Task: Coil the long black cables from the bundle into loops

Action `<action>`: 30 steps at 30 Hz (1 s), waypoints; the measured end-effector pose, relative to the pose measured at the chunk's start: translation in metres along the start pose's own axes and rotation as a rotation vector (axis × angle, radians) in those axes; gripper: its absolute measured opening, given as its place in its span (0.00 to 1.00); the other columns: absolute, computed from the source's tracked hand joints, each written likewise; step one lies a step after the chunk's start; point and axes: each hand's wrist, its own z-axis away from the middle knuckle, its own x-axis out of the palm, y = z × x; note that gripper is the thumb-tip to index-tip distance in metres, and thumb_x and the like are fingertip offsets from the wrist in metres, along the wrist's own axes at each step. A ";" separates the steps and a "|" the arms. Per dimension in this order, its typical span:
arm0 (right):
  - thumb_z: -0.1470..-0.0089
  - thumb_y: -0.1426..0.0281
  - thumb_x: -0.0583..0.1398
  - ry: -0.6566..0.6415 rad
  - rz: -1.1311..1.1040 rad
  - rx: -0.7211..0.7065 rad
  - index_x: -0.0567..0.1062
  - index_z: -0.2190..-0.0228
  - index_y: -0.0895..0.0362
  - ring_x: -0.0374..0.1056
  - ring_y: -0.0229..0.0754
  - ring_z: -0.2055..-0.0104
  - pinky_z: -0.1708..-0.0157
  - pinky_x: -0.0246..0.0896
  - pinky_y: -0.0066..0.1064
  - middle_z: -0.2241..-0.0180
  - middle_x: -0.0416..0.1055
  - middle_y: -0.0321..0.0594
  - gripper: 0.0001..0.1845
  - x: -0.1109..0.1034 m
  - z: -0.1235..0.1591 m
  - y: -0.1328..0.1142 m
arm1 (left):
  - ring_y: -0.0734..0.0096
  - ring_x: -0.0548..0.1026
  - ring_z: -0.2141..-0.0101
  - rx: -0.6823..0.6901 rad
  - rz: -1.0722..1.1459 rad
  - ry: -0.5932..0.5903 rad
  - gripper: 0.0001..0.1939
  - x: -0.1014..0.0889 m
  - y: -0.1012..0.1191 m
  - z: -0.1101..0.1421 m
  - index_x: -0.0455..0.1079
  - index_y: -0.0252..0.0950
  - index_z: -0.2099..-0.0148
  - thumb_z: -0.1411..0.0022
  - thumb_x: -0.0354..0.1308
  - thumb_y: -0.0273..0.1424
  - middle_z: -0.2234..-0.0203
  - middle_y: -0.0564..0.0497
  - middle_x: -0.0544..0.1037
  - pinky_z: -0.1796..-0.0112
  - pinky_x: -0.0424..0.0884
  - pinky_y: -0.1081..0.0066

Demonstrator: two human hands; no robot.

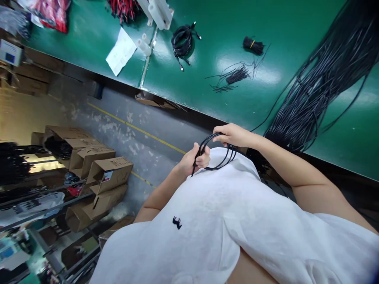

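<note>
White shirt (225, 221) fills the near view, small black logo on the chest. Both forearms are bent inward, hands brought together just above the shirt, in front of the worktop edge. Left hand (197, 159) is closed in a fist, fingers (203, 161) curled tight around the black cable loop (217, 157), one strand trailing down out of the fist. Right hand (233, 135) is laid palm-down over the top of the same loop, fingers pressed together and hooked over the strands, wrist straight, forearm running back to the lower right. Loop is held between the two hands, resting against the shirt. Beyond, on the green worktop (266, 98): a large bundle of long black cables (319, 83) at the right, loose black ties (233, 75), a small tied bundle (253, 45), a coiled cable (182, 41), a white paper (121, 51). Cardboard boxes (97, 165) are stacked on the floor to the left.
</note>
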 end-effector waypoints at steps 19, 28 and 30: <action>0.38 0.58 0.54 0.484 0.301 -0.086 0.78 0.63 0.56 0.68 0.45 0.61 0.59 0.60 0.36 0.63 0.74 0.44 0.18 -0.031 0.011 0.015 | 0.87 0.51 0.91 0.109 0.011 0.055 0.16 -0.022 0.015 0.004 0.67 0.32 0.71 0.31 0.53 0.33 0.89 0.63 0.53 0.88 0.48 0.84; 0.37 0.67 0.54 0.252 0.459 -0.250 0.75 0.56 0.53 0.65 0.39 0.62 0.70 0.51 0.28 0.57 0.70 0.43 0.13 0.011 -0.014 -0.015 | 0.84 0.58 0.90 0.115 -0.057 0.062 0.15 -0.011 0.010 0.001 0.71 0.30 0.68 0.31 0.51 0.33 0.87 0.57 0.64 0.88 0.52 0.82; 0.36 0.69 0.51 0.271 0.555 -0.257 0.76 0.58 0.54 0.65 0.39 0.63 0.72 0.47 0.28 0.58 0.70 0.43 0.13 0.012 -0.016 -0.019 | 0.82 0.62 0.88 0.105 -0.035 0.094 0.16 -0.011 0.010 0.000 0.71 0.30 0.68 0.31 0.50 0.33 0.86 0.55 0.66 0.86 0.57 0.82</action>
